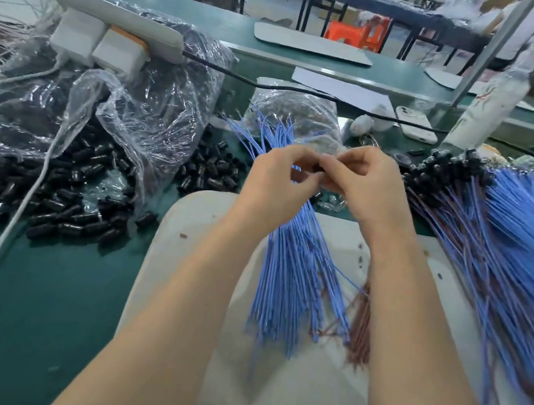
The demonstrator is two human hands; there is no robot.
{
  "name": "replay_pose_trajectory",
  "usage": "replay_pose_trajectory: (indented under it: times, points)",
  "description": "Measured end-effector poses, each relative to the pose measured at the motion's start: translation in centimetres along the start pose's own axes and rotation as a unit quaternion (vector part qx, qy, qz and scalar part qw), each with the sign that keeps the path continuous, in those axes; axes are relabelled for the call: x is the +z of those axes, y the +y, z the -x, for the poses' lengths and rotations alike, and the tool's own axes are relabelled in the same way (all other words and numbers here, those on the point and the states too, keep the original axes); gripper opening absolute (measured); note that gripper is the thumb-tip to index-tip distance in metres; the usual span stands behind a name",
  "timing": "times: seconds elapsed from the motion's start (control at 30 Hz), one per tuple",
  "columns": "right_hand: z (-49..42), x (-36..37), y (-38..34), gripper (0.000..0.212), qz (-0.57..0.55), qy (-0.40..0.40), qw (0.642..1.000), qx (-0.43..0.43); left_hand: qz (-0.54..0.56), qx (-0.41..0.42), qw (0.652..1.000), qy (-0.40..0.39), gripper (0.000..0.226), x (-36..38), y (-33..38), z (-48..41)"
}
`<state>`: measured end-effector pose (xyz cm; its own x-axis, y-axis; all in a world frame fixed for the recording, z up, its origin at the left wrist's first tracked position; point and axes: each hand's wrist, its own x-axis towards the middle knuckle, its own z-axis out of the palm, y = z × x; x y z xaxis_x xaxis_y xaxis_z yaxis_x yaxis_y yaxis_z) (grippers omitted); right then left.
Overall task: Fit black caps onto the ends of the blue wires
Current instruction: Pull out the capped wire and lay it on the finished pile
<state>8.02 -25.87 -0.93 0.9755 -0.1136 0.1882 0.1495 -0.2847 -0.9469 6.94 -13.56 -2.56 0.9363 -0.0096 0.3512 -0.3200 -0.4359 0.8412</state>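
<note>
Two grips: left hand [279, 178] curls round one blue wire bundle [286, 274], right hand [370, 183] pinches one black cap [317, 168].

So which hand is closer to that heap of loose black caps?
The left hand. It is just right of the heap of loose black caps; the right hand is further right, meeting the left over the blue wires, both pinching a small dark piece.

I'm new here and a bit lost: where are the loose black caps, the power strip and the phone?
loose black caps [64, 206]: head view, middle of the pile.
power strip [129, 22]: head view, its long white body.
phone [419, 133]: head view, lower part of its white case.
</note>
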Motion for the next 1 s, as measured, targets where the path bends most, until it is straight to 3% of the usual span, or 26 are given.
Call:
replay_pose_trajectory:
  times: [0.13,0.23,0.3,0.37,0.47,0.6,0.7,0.77,0.83,0.87,1.0]
  points:
    - [0.4,-0.2,0.3,0.015,0.036,-0.002,0.999,-0.030,0.015,-0.048,0.998,0.027,0.009,0.6,-0.1,0.4]
    - [0.8,0.7,0.5,0.009,0.002,-0.031,0.999,-0.034,0.168,-0.158,0.972,0.055,0.006,0.3,-0.6,0.3]
    - [1.0,1.1,1.0,0.008,0.079,-0.031,0.996,-0.040,0.274,-0.208,0.935,0.080,0.010,-0.3,-1.3,0.3]
    - [0.9,0.7,1.6,0.011,0.230,-0.073,0.970,-0.022,0.359,-0.234,0.897,0.111,0.008,-1.0,-2.0,-0.1]
    - [1.5,-0.2,1.4,0.013,0.359,-0.203,0.909,0.052,0.460,-0.273,0.833,0.142,0.009,-1.7,-2.7,-0.5]
    - [2.0,0.2,0.6,0.017,0.433,-0.238,0.868,0.048,0.487,-0.306,0.807,0.137,0.008,-1.3,-3.0,-0.6]
    - [2.0,0.7,0.6,0.019,0.434,-0.218,0.872,0.056,0.465,-0.291,0.827,0.128,0.007,-0.9,-2.9,-0.6]
    - [2.0,0.7,0.8,0.020,0.429,-0.196,0.880,0.060,0.359,-0.244,0.892,0.130,0.003,-0.4,-2.7,-0.5]
    - [1.9,0.7,0.9,0.020,0.429,-0.173,0.885,0.054,0.181,-0.162,0.962,0.126,0.006,0.3,-2.4,-0.1]
    - [1.9,0.7,0.9,0.020,0.427,-0.157,0.889,0.049,0.105,-0.118,0.981,0.114,0.006,0.7,-2.2,0.1]
    - [1.3,0.8,1.2,0.017,0.377,-0.107,0.918,0.060,-0.072,-0.064,0.994,0.045,0.012,1.7,-2.9,0.5]
